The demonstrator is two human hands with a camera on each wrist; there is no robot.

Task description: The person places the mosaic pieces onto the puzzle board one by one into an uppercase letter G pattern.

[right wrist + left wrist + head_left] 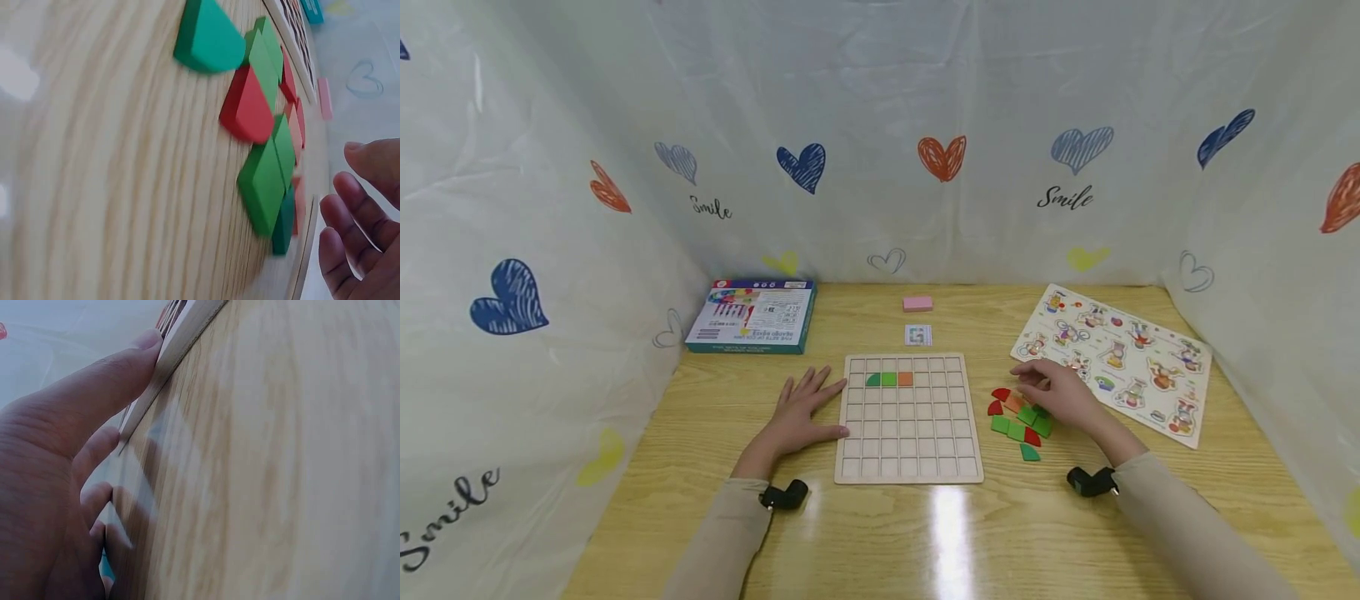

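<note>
Both hands lie spread: left [797,410] against the grid board [908,450], right [1060,393] over loose pieces [1018,421].

Open tabletop [925,533] is left along the near edge, and a bare strip is found between the grid board [910,433] and the loose pieces [1018,421]. The far side is partly taken up — a box [752,315], a pink block [917,303] and a card [918,335]. The right is blocked by the picture puzzle [1120,354] and the curtain [1285,275].

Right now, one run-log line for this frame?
left hand: flat beside grid board | right hand: over loose tiles, holding nothing | board: three tiles placed
</note>
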